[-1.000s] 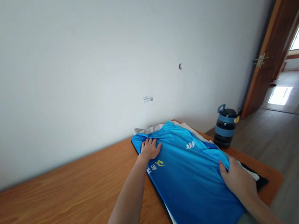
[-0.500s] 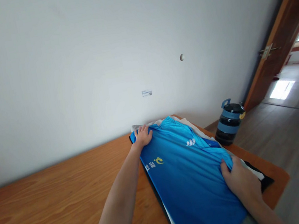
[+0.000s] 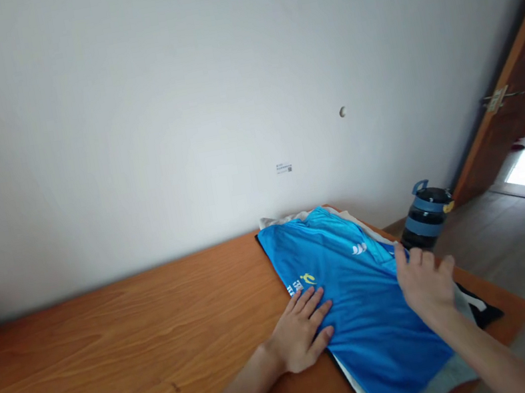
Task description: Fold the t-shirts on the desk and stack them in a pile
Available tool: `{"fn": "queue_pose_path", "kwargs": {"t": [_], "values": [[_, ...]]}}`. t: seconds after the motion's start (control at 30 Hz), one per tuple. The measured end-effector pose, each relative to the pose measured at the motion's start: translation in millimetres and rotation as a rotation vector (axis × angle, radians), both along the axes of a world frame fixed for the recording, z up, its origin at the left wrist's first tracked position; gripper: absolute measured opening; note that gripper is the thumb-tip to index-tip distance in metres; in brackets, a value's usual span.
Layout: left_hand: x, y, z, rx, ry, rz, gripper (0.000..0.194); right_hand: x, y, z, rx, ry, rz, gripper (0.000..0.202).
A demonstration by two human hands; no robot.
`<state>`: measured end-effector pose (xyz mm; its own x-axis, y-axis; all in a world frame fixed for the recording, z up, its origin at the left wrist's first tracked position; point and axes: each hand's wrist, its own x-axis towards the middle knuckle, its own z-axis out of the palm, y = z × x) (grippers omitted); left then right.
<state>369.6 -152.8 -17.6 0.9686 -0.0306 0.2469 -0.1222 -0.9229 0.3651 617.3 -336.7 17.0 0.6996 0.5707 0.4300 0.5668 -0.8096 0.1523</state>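
A blue jersey [image 3: 364, 314] with white and yellow prints lies spread on a stack of other garments at the table's right end. White, grey and black cloth edges show from under it. My left hand [image 3: 302, 330] rests flat across the jersey's left edge, fingers apart, beside the yellow print. On the jersey's right edge, near the collar, lies my right hand [image 3: 426, 276], its fingers spread and bent over the cloth, with nothing gripped that I can see.
The wooden table [image 3: 116, 344] runs along a white wall [image 3: 128, 125]. A dark bottle with blue bands [image 3: 424, 221] stands beyond the right edge. Farther right are a brown door [image 3: 505, 106] and the grey floor. Something red and white is partly visible at far left.
My left hand has moved from the jersey's far left corner toward me along its left edge. My right hand has let go of the pinched cloth and opened. The view has shifted left.
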Motion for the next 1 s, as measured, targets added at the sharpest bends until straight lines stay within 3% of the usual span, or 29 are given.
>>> {"fn": "queue_pose_path", "kwargs": {"t": [0.1,0.17,0.23,0.37,0.47,0.57,0.67,0.73,0.87,1.0], "values": [[-44,13,1.6,-0.010,-0.046,0.069,0.051,-27,41,4.7,-0.031,-0.002,0.267,0.048],[-74,18,1.9,-0.023,-0.103,0.167,0.044,-46,64,-5.5,-0.051,0.091,0.445,0.051],[-105,24,2.2,-0.032,-0.147,0.253,0.038,-60,77,-24.0,-0.057,0.225,0.441,0.060],[-165,40,3.7,-0.039,-0.194,0.365,0.033,-59,80,-54.2,-0.107,0.415,0.265,0.068],[-204,56,4.1,-0.017,-0.207,0.464,0.029,-60,87,-51.5,-0.079,0.300,0.293,0.068],[-236,69,3.2,-0.009,-0.221,0.612,0.023,-92,109,-39.0,0.123,0.186,0.537,0.057],[-259,78,2.5,-0.122,-0.213,0.782,0.023,-154,142,-35.7,0.365,0.249,0.844,0.047],[-270,81,2.9,-0.190,-0.194,0.882,0.024,-198,162,-39.8,0.449,0.311,0.960,0.043],[-281,88,3.8,-0.152,-0.136,1.044,0.033,-255,188,-52.9,0.428,0.342,1.001,0.044],[-284,93,2.2,-0.059,0.003,1.064,0.043,-267,191,-60.2,0.216,0.343,0.953,0.043]]}}
